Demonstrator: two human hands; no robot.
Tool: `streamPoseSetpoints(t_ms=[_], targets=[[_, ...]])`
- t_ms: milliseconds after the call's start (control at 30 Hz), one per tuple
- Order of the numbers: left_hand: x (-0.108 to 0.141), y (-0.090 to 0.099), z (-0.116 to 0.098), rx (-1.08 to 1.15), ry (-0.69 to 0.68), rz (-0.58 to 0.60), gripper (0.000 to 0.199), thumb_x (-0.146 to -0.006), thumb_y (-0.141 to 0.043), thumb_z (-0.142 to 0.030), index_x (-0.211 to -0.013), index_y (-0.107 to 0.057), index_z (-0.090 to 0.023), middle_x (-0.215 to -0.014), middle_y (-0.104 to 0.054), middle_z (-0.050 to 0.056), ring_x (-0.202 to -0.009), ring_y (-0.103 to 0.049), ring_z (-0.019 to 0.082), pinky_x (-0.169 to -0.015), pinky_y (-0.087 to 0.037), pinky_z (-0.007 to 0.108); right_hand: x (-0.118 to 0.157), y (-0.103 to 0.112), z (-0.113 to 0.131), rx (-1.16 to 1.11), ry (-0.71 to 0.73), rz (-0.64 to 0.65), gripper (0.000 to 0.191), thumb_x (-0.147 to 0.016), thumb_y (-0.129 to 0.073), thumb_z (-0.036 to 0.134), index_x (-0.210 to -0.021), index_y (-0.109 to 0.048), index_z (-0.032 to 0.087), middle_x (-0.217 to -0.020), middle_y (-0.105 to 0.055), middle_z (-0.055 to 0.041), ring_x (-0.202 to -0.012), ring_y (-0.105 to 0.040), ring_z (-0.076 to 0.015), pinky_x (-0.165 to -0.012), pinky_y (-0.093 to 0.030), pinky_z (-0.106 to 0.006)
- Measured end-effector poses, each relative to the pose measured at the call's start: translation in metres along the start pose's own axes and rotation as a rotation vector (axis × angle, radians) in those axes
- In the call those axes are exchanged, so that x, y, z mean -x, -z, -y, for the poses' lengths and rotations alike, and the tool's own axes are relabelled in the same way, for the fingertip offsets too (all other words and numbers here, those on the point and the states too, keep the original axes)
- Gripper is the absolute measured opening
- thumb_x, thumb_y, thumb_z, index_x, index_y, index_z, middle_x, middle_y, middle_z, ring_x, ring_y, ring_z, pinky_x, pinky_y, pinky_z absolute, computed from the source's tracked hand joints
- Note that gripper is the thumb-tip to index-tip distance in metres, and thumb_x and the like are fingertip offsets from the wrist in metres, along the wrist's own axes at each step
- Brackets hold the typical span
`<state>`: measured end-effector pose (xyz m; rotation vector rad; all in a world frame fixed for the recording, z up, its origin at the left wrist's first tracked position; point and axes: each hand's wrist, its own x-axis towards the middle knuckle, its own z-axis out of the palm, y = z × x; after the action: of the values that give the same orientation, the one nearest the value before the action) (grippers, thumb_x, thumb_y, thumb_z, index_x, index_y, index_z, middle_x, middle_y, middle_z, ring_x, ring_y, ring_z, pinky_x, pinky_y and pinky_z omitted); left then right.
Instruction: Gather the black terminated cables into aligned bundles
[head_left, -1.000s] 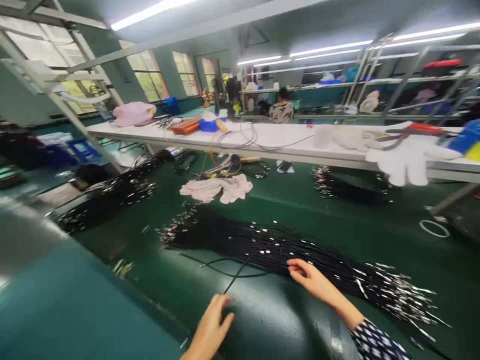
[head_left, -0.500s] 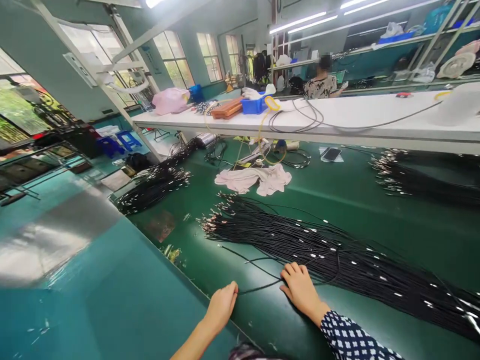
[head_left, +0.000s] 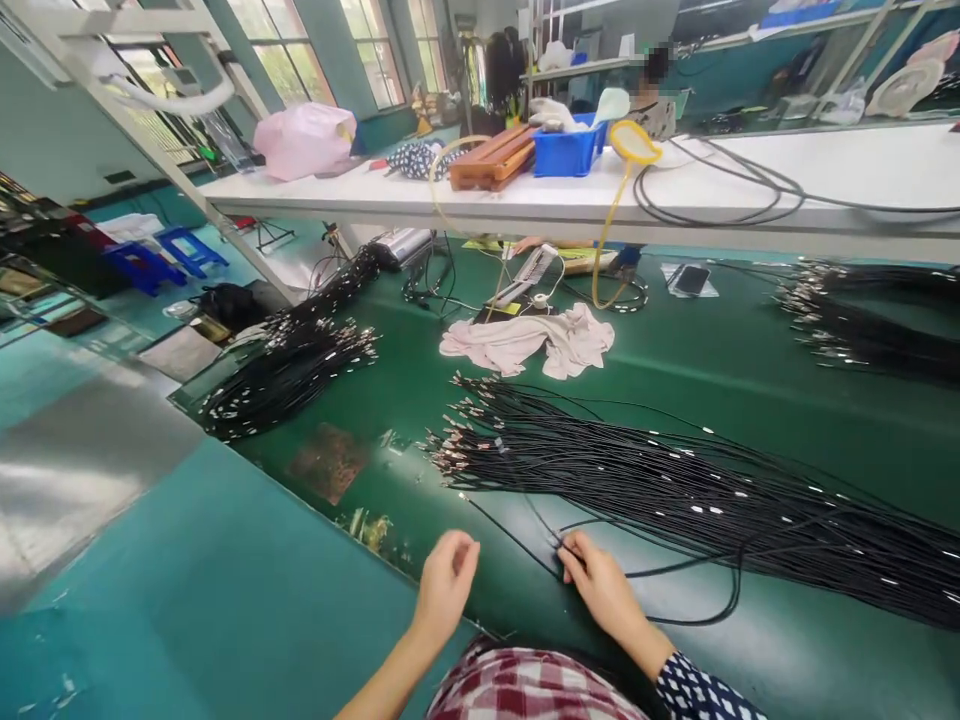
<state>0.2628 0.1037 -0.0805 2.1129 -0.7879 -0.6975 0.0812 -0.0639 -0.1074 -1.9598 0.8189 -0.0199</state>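
Note:
My right hand [head_left: 600, 585] pinches a thin black cable [head_left: 514, 545] between thumb and fingers, just above the green tabletop. One cable end with a small metal tip lies to the left of this hand, near the bundle. A second, motion-blurred strand rises from my fingers toward the bundle's tips. Beyond the hand, the cable makes a loop to the right. My left hand [head_left: 448, 588] is off to the left near the table edge, its fingers curled in, with no cable visible in it. Behind both lies a large bundle of black cables [head_left: 637, 465] with coppery ends.
More black cable bundles lie at the left [head_left: 285, 385] and far right [head_left: 862, 315]. A pale pink cloth [head_left: 529, 342] and a phone [head_left: 690, 280] lie farther back. Above runs a white shelf [head_left: 360, 205] bearing a blue bin [head_left: 566, 150]. Another person [head_left: 656, 105] is in the background.
My left hand has come away from the cable it gripped, and that strand now swings up blurred. My right hand has gone from lying over the cable to pinching it. The view has shifted.

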Motion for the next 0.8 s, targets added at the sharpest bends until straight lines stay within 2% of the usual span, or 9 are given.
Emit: streamPoseSetpoints(t_ms=[67,133,200,300,400,500,600,700,800], targets=[[-0.001,-0.023,0.006,0.329,0.265,0.142,0.033,-0.077,-0.055,-0.047,-0.077,-0.052,-0.014,-0.06,-0.053,0.002,-0.05,-0.051,0.014,-0.049,-0.038,0.025,0.005,0.003,0.0,-0.032,-0.013,-0.001,0.023,-0.091,-0.038,0.043,-0.086,-0.048,0.022,-0.065,-0.056,0.0025,-0.062,-0.054,-0.0162,-0.061,-0.037,-0.027],[-0.01,-0.045,0.01,0.567,0.474,0.131,0.041,-0.071,-0.06,-0.048,-0.086,-0.05,-0.012,-0.059,-0.054,0.001,-0.042,-0.051,0.014,-0.043,-0.036,0.024,0.009,0.001,-0.001,-0.006,-0.021,0.025,0.026,-0.089,-0.039,0.047,-0.086,-0.05,0.023,-0.067,-0.055,0.0022,-0.062,-0.053,-0.016,-0.06,-0.037,-0.026],[-0.024,-0.059,0.01,0.68,0.56,0.074,0.042,-0.074,-0.056,-0.048,-0.091,-0.046,-0.011,-0.063,-0.056,0.003,-0.046,-0.055,0.014,-0.045,-0.04,0.024,0.011,-0.007,-0.003,0.077,0.0,0.024,0.024,-0.088,-0.042,0.046,-0.091,-0.052,0.025,-0.078,-0.056,0.0005,-0.069,-0.054,-0.0169,-0.062,-0.038,-0.028],[-0.04,-0.062,0.007,0.768,0.604,0.061,0.037,-0.077,-0.053,-0.043,-0.091,-0.046,-0.01,-0.065,-0.056,0.004,-0.048,-0.056,0.012,-0.048,-0.041,0.023,0.01,-0.022,-0.005,0.252,0.057,-0.063,0.019,-0.085,-0.049,0.04,-0.093,-0.053,0.024,-0.095,-0.055,-0.0038,-0.083,-0.054,-0.0215,-0.069,-0.038,-0.031],[-0.04,-0.054,0.0,0.788,0.61,0.048,0.038,-0.074,-0.06,-0.042,-0.091,-0.048,-0.01,-0.064,-0.054,0.002,-0.046,-0.053,0.01,-0.045,-0.037,0.02,0.009,-0.031,-0.002,0.184,0.023,-0.093,0.019,-0.087,-0.045,0.039,-0.082,-0.05,0.022,-0.085,-0.057,-0.0046,-0.08,-0.054,-0.022,-0.07,-0.038,-0.033],[-0.03,-0.043,-0.016,0.791,0.562,0.048,0.042,-0.072,-0.064,-0.043,-0.096,-0.05,-0.013,-0.081,-0.059,0.006,-0.066,-0.059,0.012,-0.055,-0.041,0.02,0.016,-0.027,0.01,-0.249,-0.072,0.07,0.023,-0.09,-0.039,0.044,-0.087,-0.042,0.022,-0.063,-0.056,0.0013,-0.054,-0.048,-0.014,-0.055,-0.036,-0.026],[-0.026,-0.032,-0.046,0.999,0.433,0.172,0.043,-0.079,-0.057,-0.045,-0.108,-0.046,-0.015,-0.099,-0.06,0.011,-0.089,-0.059,0.017,-0.073,-0.044,0.025,0.032,-0.014,0.024,-0.633,-0.113,0.217,0.026,-0.09,-0.04,0.047,-0.089,-0.037,0.021,-0.051,-0.049,0.0064,-0.04,-0.028,-0.0076,-0.041,-0.019,-0.021],[-0.029,-0.021,-0.08,1.206,0.27,0.267,0.042,-0.086,-0.047,-0.043,-0.116,-0.044,-0.013,-0.094,-0.062,0.014,-0.088,-0.06,0.02,-0.078,-0.044,0.032,0.051,-0.002,0.033,-0.789,-0.128,0.281,0.027,-0.088,-0.046,0.046,-0.088,-0.037,0.02,-0.049,-0.049,0.0069,-0.038,-0.018,-0.0056,-0.039,-0.01,-0.021],[-0.031,-0.012,-0.104,1.225,0.202,0.339,0.043,-0.089,-0.042,-0.041,-0.115,-0.049,-0.007,-0.087,-0.064,0.016,-0.079,-0.061,0.022,-0.078,-0.044,0.038,0.063,0.005,0.038,-0.828,-0.145,0.291,0.028,-0.088,-0.046,0.047,-0.09,-0.039,0.019,-0.052,-0.053,0.0048,-0.038,-0.023,-0.0049,-0.039,-0.014,-0.02]])
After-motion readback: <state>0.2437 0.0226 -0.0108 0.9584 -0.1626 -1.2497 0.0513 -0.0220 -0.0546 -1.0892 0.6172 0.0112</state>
